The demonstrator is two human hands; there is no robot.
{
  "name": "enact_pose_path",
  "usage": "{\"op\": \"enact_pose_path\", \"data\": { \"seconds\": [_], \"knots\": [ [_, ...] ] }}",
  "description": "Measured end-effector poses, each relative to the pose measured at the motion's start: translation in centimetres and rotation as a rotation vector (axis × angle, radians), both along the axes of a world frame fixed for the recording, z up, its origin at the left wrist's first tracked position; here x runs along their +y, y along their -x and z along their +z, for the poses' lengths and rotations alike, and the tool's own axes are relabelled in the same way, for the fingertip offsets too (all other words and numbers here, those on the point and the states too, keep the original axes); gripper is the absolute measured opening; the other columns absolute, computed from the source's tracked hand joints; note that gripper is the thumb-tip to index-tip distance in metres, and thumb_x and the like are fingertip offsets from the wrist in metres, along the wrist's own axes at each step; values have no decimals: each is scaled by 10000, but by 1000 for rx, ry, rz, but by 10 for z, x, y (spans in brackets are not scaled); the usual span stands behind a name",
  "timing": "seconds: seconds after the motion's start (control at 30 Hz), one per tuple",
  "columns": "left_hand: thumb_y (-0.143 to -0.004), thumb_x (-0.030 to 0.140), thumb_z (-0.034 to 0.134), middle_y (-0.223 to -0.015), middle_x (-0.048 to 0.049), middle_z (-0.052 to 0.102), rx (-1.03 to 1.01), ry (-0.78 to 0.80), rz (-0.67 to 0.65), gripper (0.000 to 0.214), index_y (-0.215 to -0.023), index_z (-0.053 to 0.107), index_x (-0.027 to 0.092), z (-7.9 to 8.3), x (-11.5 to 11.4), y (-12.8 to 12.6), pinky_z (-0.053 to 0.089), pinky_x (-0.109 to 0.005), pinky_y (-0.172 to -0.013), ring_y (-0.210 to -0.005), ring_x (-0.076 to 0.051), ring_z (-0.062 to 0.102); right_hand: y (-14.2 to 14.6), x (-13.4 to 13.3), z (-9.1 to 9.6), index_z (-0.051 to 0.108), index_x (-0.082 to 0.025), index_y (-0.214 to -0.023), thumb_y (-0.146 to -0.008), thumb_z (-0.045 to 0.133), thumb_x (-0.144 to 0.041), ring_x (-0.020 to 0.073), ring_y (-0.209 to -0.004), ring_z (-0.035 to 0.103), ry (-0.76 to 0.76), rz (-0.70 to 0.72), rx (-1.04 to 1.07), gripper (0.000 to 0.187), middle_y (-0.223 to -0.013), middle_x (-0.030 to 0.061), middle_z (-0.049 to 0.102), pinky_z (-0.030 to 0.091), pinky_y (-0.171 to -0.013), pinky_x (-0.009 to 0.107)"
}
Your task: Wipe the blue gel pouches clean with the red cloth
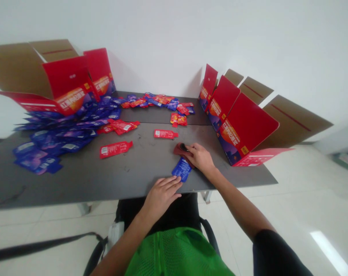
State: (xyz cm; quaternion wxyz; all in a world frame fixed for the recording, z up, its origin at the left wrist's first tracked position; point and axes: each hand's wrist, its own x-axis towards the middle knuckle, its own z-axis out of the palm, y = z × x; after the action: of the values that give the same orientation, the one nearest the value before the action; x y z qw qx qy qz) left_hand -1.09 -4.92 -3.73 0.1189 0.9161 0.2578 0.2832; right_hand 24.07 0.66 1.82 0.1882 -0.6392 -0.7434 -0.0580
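A blue sachet [182, 169] lies flat near the front edge of the table. My left hand [164, 190] rests at its lower left end, fingers stretched out and touching it. My right hand [201, 156] is closed on a reddish-brown cloth [179, 149], which covers the upper end of the sachet. Something small and black shows at the fingertips, too small to name. Beyond my hands lies a single red sachet [165, 134], with another red sachet [116, 149] farther left.
A large heap of blue sachets [67, 132] spreads over the left side, with a smaller pile of red sachets [120, 126] beside it. Mixed sachets [153, 100] line the back of the grey table [139, 172]. Open red cartons stand left [73, 84] and right [234, 126].
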Motion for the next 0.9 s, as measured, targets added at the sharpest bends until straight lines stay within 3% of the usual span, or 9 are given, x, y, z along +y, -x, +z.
{"op": "enact_pose_path", "data": {
  "seconds": [0.1,0.17,0.27,0.33,0.5,0.6,0.7,0.8,0.9],
  "knots": [
    [-1001,320,615,-1372,-64,669,-5,2,3,298,-1276,667,217,-1,0,0,475,-420,-1045,-1269,-227,628,8,-6,12,695,-267,-1284,-989,609,-424,218,-919,625,-76,-19,30,346,-1059,86,668,494,-763,301],
    [-999,320,618,-1362,-62,677,-5,4,-2,300,-1277,667,215,-2,0,-1,471,-420,-1051,-1263,-227,630,26,-19,14,669,-272,-1319,-994,600,-419,216,-956,621,-90,51,79,364,-1087,84,664,502,-797,304],
    [-978,343,648,-1258,-56,735,0,17,8,302,-1248,684,213,-2,0,-1,474,-410,-1045,-1199,-233,663,52,-38,5,659,-282,-1327,-990,611,-370,197,-968,615,17,246,62,352,-1096,69,665,503,-810,293],
    [-977,349,646,-1248,-54,739,0,25,11,310,-1254,682,214,-2,1,-1,471,-409,-1047,-1195,-233,665,57,-40,-5,670,-272,-1309,-983,625,-343,189,-964,615,58,274,57,337,-1087,62,667,499,-812,285],
    [-1001,331,610,-1383,-56,663,-6,16,-14,311,-1286,665,221,-2,1,0,467,-418,-1046,-1271,-229,625,20,-8,-14,690,-254,-1285,-988,612,-436,199,-959,622,20,100,50,357,-1091,68,674,489,-815,288],
    [-1001,335,610,-1379,-51,666,-11,9,-11,310,-1282,665,215,-4,1,0,466,-421,-1044,-1266,-223,628,-5,10,-3,702,-241,-1273,-981,622,-440,211,-925,623,35,15,-18,363,-1083,76,676,483,-765,294],
    [-1001,337,611,-1379,-46,667,-16,9,-12,307,-1275,664,210,-3,1,0,464,-420,-1041,-1266,-220,628,-3,5,8,694,-239,-1286,-997,594,-416,218,-936,615,-39,-50,0,353,-1087,87,667,483,-755,297],
    [-994,339,622,-1361,-50,679,-8,8,-10,311,-1268,668,201,-2,1,-1,465,-423,-1037,-1254,-228,635,25,-19,7,660,-246,-1327,-1005,578,-408,212,-988,610,-91,67,96,370,-1118,86,656,496,-818,298],
    [-980,355,641,-1266,-59,731,10,17,4,311,-1242,685,193,0,1,-1,475,-431,-1020,-1186,-243,671,49,-39,-7,644,-273,-1339,-986,607,-343,200,-989,608,-6,282,93,362,-1109,64,661,505,-835,300]
  ]
}}
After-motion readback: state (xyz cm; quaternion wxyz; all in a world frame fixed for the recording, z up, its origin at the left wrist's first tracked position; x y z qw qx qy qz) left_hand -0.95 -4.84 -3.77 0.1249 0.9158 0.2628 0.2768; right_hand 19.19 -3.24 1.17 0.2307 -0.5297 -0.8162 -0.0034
